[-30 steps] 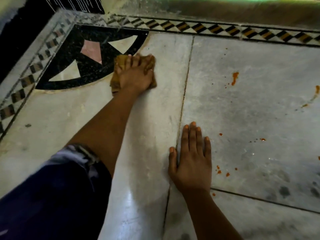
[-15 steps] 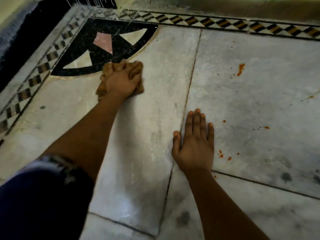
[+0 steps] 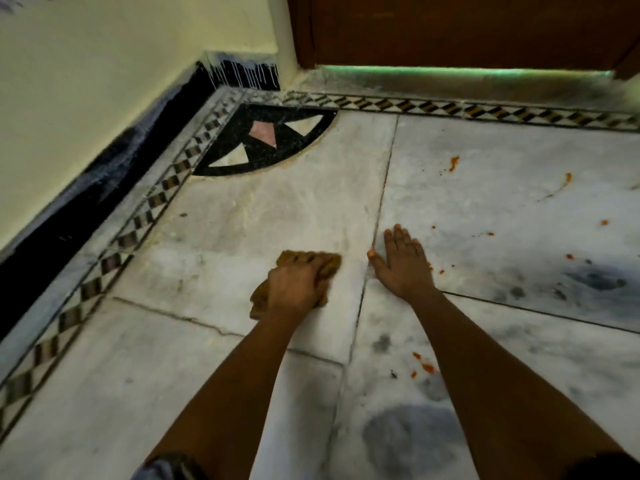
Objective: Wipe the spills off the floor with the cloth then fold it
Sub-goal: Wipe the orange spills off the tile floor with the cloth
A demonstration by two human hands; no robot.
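On the pale marble floor, the left hand presses a bunched brown cloth down, its grip curled over the fabric so that folds stick out past the fingertips and behind the wrist. Compared with 1 second ago, the cloth has been dragged back from the edge of the black fan-shaped inlay toward the person, and it now lies well short of that inlay, just left of the seam between 2 slabs. The right hand has kept its place, flat on the floor with fingers straight and together, holding nothing, thumb touching the seam. The two hands now sit near each other, side by side, where before the left one reached far ahead. Orange spills are unwiped on the slab to the right, with more specks beside the right forearm. The view has pulled back and tilted up, so the cream wall, the dark skirting, the checkered border and the bottom of a wooden door have come into sight.
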